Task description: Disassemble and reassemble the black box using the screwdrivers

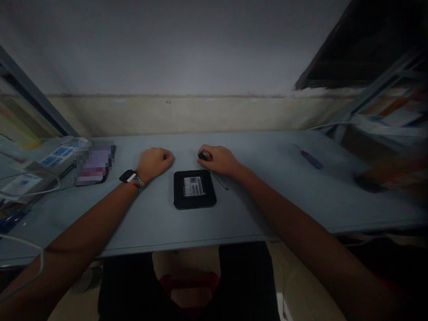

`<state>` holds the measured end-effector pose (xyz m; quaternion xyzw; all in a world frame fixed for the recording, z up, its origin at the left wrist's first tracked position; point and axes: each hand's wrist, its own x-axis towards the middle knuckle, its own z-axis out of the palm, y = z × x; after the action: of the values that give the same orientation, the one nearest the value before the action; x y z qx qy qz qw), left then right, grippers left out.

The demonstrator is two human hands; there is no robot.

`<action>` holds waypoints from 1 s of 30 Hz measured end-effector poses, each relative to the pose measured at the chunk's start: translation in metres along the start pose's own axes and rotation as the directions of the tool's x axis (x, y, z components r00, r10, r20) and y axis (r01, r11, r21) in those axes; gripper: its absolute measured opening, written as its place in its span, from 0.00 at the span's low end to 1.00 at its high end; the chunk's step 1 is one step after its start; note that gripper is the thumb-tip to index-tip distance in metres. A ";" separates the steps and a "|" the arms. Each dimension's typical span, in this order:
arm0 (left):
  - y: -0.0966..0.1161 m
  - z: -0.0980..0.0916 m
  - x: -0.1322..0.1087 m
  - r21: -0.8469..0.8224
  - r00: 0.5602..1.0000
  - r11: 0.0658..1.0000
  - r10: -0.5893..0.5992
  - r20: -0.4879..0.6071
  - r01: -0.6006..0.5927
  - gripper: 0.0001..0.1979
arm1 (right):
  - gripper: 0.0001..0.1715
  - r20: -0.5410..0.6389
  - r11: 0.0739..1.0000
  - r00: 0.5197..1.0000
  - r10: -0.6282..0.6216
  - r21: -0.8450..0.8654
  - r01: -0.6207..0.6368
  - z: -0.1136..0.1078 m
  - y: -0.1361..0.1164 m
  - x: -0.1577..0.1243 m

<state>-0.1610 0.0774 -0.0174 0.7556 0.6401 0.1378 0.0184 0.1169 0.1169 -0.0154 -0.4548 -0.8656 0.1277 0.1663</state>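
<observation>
My left hand [154, 162] rests on the table as a loose fist, with nothing visible in it. A dark watch and a colourful bracelet are on that wrist. Fingers curled, my right hand [219, 158] holds a screwdriver [221, 181]; its black end shows between thumb and fingers, and its thin metal shaft slants out below the hand toward the lower right. Between my forearms lies a flat black square box [179, 190] with rounded corners and a white printed label [194, 186] facing up. The shaft's tip is just right of the box.
A phone [95, 163] lies at the left, beside a white power strip [58, 157] and loose cables. Toward the right is a red-and-blue pen-like tool [311, 159]. Grey metal frames [37, 88] flank the table [142, 230], and a wall [181, 62] stands behind it.
</observation>
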 end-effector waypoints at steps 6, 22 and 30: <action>0.000 0.000 -0.001 0.020 1.000 1.000 0.008 0.006 -0.008 0.20 | 0.14 0.006 1.000 1.000 -0.005 -0.001 0.005 0.001 0.001 0.001; 0.002 -0.001 -0.001 0.010 1.000 1.000 0.012 0.004 -0.012 0.21 | 0.15 0.008 1.000 1.000 -0.017 0.003 0.017 -0.001 0.001 -0.001; -0.002 0.002 0.000 -0.011 1.000 1.000 0.016 -0.011 -0.016 0.19 | 0.14 0.004 0.999 1.000 -0.011 0.036 0.011 -0.002 0.000 -0.001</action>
<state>-0.1621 0.0779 -0.0194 0.7598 0.6334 0.1456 0.0182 0.1180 0.1163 -0.0140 -0.4466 -0.8660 0.1435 0.1734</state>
